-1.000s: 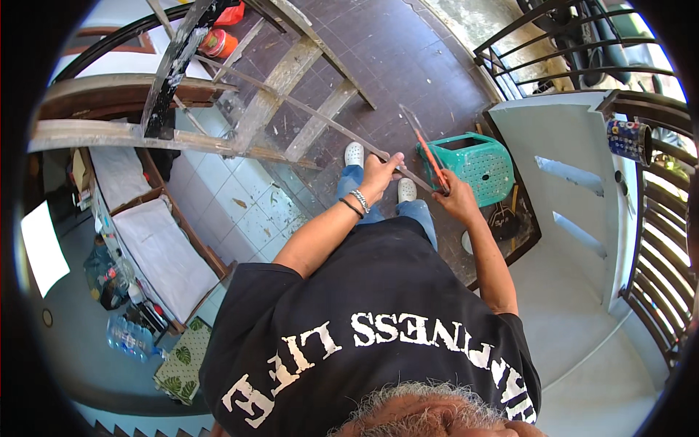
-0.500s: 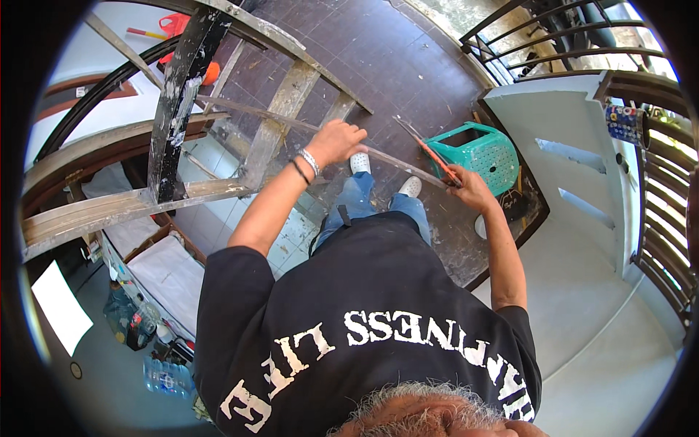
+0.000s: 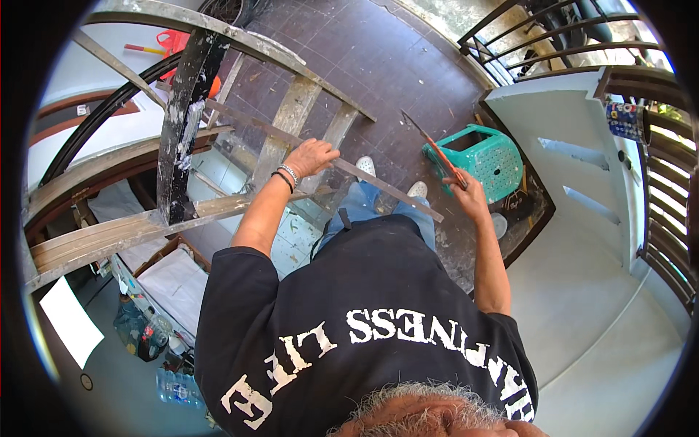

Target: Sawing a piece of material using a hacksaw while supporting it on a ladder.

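My left hand is closed around a long, thin, greyish wooden strip. The strip slants from beside the ladder's black-painted upright down to the right, its near end free in front of my shirt. In my right hand is a slim saw with orange on it and a narrow dark far end. The saw points up and away to the left, apart from the strip; its handle is mostly covered by my fingers. A green plastic stool stands on the floor just beyond my right hand.
A paint-spattered wooden ladder fills the left side. Dark tiled floor lies ahead, under my white shoes. A low wall and slatted railing bound the right. A pack of water bottles sits at lower left.
The strip and my left hand have shifted left and nearer. My right hand has moved slightly right, and the saw is now apart from the strip's near end, which shows uncovered.
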`<state>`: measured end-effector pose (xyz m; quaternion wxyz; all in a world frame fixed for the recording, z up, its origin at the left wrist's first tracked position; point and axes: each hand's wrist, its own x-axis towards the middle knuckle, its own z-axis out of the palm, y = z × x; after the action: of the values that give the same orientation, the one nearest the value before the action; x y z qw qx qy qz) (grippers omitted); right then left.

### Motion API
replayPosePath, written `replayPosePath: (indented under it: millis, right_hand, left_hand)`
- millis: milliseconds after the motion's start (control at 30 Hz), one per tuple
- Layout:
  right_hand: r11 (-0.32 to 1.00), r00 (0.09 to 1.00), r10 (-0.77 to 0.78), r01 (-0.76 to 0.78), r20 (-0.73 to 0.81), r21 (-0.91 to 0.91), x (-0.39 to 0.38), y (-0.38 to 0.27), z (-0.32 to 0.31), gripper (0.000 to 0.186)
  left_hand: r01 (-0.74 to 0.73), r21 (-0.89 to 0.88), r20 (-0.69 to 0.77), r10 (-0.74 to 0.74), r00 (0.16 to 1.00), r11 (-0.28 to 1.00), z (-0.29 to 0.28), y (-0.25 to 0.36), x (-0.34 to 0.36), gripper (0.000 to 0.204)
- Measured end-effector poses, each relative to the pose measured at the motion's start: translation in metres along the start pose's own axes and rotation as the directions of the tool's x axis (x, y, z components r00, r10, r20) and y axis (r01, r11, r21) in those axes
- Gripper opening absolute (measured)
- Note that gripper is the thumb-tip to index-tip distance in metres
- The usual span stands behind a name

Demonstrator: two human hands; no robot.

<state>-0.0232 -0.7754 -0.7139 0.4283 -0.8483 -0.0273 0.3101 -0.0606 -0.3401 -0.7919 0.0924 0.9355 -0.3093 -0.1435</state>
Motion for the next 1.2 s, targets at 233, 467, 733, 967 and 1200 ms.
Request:
replayPosePath:
  millis: [233,467,733,967,1200]
  right_hand:
    - [0.926,0.965,-0.001,0.100,-0.263,0.363,-0.042,-0.045,-0.011,0.045]
    - [0.722,0.955,0.085,0.137,-0.284,0.678,-0.071,-0.090,0.001,0.050]
    - [0.775,0.957,0.129,0.066,-0.260,0.629,-0.082,-0.076,0.027,0.051]
    - [0.794,0.928,0.164,0.076,-0.333,0.603,-0.102,-0.077,0.026,0.053]
    - [0.765,0.959,0.137,0.057,-0.248,0.642,-0.098,-0.065,0.027,0.054]
  left_hand:
    - [-0.039,-0.033,-0.181,0.033,0.983,0.999,-0.020,-0.019,0.032,0.019]
    - [0.017,-0.003,-0.286,-0.017,0.958,1.000,-0.024,-0.039,0.061,0.016]
    - [0.059,-0.082,-0.225,-0.077,0.971,0.995,-0.036,-0.036,0.081,0.021]
    - [-0.100,-0.084,-0.424,0.055,0.904,0.991,-0.055,-0.010,0.111,0.016]
    - [-0.135,-0.070,-0.350,0.102,0.931,0.988,-0.018,-0.027,0.080,0.023]
